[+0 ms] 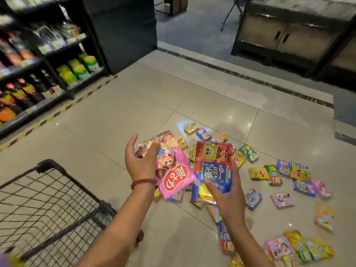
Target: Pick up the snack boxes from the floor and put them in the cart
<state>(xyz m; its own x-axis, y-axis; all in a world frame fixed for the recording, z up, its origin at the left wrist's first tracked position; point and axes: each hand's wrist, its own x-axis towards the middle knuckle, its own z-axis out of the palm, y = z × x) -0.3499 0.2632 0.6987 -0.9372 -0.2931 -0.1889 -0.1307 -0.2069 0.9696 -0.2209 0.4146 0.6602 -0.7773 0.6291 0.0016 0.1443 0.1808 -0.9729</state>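
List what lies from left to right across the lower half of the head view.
Wire cart → left hand holding the pink snack packs → right hand holding the red SpongeBob box → loose snack boxes on the floor.
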